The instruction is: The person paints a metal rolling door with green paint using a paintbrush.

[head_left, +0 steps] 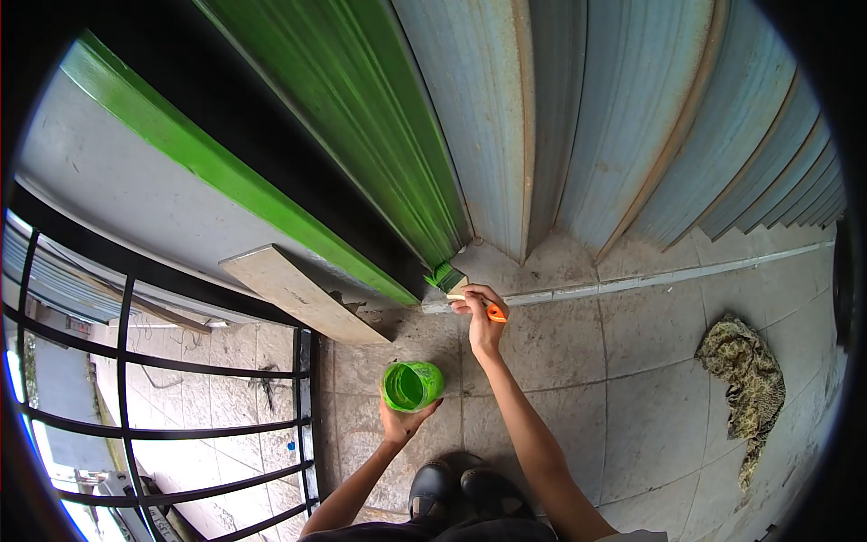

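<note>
- Paintbrush (452, 282) w/ orange handle, bristles loaded green, pressed at the foot of the folding metal shutter (542, 117), right where green paint meets bare blue-grey.
- Right hand (480, 321) closed round the brush handle, fingers wrapped, arm stretched fwd and down.
- Paint tub (412, 385), green, lid off, wet green inside; held low, just above the floor, nr the shoes.
- Left hand (404, 420) cupped under the tub from below, fingers curled up its side; firm hold, not fully shut.
- Progress, judged from colours: left shutter panels (361, 99) green top to bottom, approx a third of what shows; sloped rail (226, 176) alongside also green.
- Left to do, by the look of it: remaining panels to the right all still faded blue w/ rust along the folds; no green on them.
- Brush sitting at the very base of the last green panel, so prob. finishing that strip's bottom edge.
- Floor tiles (560, 379) grey, dusty; floor track (686, 273) running along the shutter's foot.
- Wooden plank (298, 294) lying at an angle left of the brush, nr the green rail.
- Crumpled rag (745, 370) on the tiles, well apart to the right.
- Black shoes (461, 488) at bottom centre; black railing (135, 406) on the left.
</note>
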